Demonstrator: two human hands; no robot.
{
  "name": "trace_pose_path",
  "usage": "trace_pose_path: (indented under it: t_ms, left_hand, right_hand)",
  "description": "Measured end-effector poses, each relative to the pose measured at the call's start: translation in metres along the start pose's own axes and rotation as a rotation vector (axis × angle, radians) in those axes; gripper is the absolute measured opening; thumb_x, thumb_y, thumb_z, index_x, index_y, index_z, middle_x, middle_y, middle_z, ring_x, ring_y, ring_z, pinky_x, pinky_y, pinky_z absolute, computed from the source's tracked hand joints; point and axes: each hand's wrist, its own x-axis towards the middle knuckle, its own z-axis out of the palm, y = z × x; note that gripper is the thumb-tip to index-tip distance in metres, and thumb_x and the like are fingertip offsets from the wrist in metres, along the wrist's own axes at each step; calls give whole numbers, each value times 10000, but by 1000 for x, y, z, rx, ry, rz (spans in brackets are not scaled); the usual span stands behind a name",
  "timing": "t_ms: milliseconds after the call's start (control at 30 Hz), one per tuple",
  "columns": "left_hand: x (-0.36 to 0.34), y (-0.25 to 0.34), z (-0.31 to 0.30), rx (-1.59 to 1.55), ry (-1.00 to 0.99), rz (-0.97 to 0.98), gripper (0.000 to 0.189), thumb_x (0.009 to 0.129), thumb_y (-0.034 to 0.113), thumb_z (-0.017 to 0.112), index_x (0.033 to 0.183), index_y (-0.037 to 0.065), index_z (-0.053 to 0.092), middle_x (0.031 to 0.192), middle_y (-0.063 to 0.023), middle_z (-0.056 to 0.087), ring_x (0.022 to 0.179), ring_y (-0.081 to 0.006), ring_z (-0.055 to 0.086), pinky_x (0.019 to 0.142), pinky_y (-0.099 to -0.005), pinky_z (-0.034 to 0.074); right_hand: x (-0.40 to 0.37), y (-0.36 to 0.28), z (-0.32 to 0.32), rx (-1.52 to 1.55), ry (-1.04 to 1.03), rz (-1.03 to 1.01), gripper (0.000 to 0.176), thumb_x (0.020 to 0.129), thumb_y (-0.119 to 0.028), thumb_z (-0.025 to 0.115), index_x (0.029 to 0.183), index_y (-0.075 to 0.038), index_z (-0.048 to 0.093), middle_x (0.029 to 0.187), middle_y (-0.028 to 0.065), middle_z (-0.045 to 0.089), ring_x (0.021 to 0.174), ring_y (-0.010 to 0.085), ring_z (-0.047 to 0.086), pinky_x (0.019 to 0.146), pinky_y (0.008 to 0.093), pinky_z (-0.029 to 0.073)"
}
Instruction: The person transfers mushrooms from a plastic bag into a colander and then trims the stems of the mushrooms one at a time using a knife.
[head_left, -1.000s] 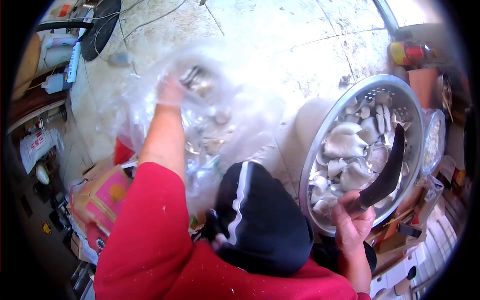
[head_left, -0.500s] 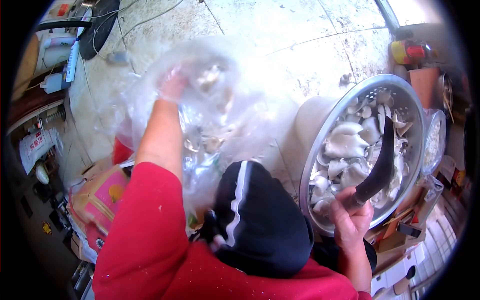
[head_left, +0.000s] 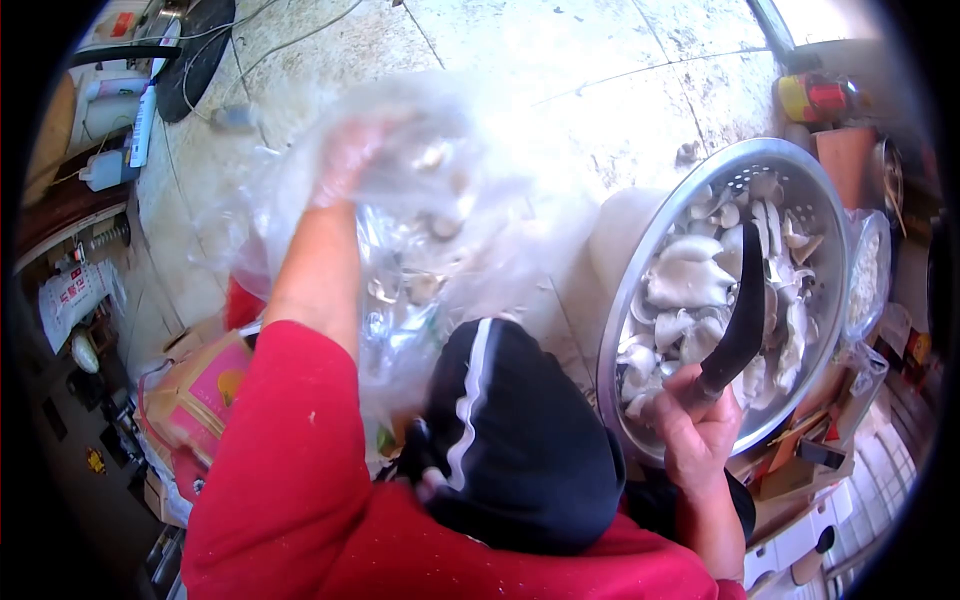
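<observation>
- Clear plastic bag (head_left: 440, 270) of pale mushroom pieces is raised in front of you at your left hand (head_left: 345, 160); blur hides whether that hand is closed.
- Your right hand (head_left: 700, 440) is clamped on a dark curved knife (head_left: 745, 310).
- Its blade lies over the round perforated steel colander (head_left: 618, 330) of white oyster mushrooms (head_left: 690, 280).

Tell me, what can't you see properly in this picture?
Head view:
- Left hand: blurred inside the clear plastic bag; its grip is unclear.
- Knife handle: hidden in the right hand.
- Mushrooms deep in the colander: covered by those on top.
- Bag's lower end: behind the black garment.
</observation>
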Motion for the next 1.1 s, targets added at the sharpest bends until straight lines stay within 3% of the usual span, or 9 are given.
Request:
trace_pose_path:
  t_ms: [367,433,500,533,600,700,933,1000,1100]
  left_hand:
    - [-98,123,-55,601,251,383,322,760,155,637,1079,114,632,902,-55,647,790,-273,621,626,-391,519]
    - [-132,144,-52,-789,198,-590,270,794,197,632,1055,127,633,849,-58,633,667,-229,595,533,-371,497]
    - [-171,148,-55,-1042,13,-696,176,855,262,559,880,102,628,704,-48,599,500,-145,518,448,-309,433]
    - [-188,148,-54,-1041,19,-692,176,855,262,559,880,102,628,704,-48,599,500,-145,518,448,-309,433]
    - [-225,146,-49,-1320,-108,-944,187,823,253,552,868,79,606,646,-39,580,476,-150,497,460,-306,430]
    - [-278,154,-49,-1528,-240,-982,227,810,242,541,980,92,557,706,-62,537,493,-149,448,480,-306,401]
    - [-365,178,-72,-1647,-110,-1012,247,794,240,504,956,59,550,685,-75,526,461,-156,407,485,-309,360]
    - [-379,198,-91,-1671,-116,-931,222,790,241,499,910,65,565,679,-73,533,460,-156,408,489,-313,356]
    - [-393,236,-122,-1767,-210,-522,199,789,233,478,821,80,601,706,-51,565,499,-167,434,521,-334,361]
  right_hand:
    - [-12,-7,1,-25,26,-53,138,817,-1,664,917,-13,569,723,6,578,657,69,533,602,217,427]
    - [-17,-8,1,-26,12,-93,135,816,4,658,916,-12,568,718,-2,566,649,65,521,594,214,417]
    - [-22,-12,2,-25,-2,-132,132,815,8,653,914,-11,567,712,-10,554,640,61,508,586,211,408]
    - [-27,-16,4,11,3,-111,128,816,12,646,912,-13,565,708,-17,544,630,58,493,578,208,398]
    - [-35,-17,4,48,0,-92,124,817,15,639,909,-15,562,704,-24,534,620,54,479,571,205,388]
    - [-48,-17,2,-21,-21,-132,122,818,19,628,910,-23,560,694,-30,520,613,48,463,559,207,381]
    - [-85,-16,-3,-65,-135,-238,108,807,0,640,891,-29,578,688,-13,529,611,67,485,568,225,403]
    - [-100,-16,-10,-66,-144,-285,103,798,-8,638,882,-28,582,703,-9,526,631,73,487,581,231,407]
    - [-119,-13,-20,44,-241,-300,114,773,-17,636,875,-28,587,737,-6,523,662,82,488,604,242,411]
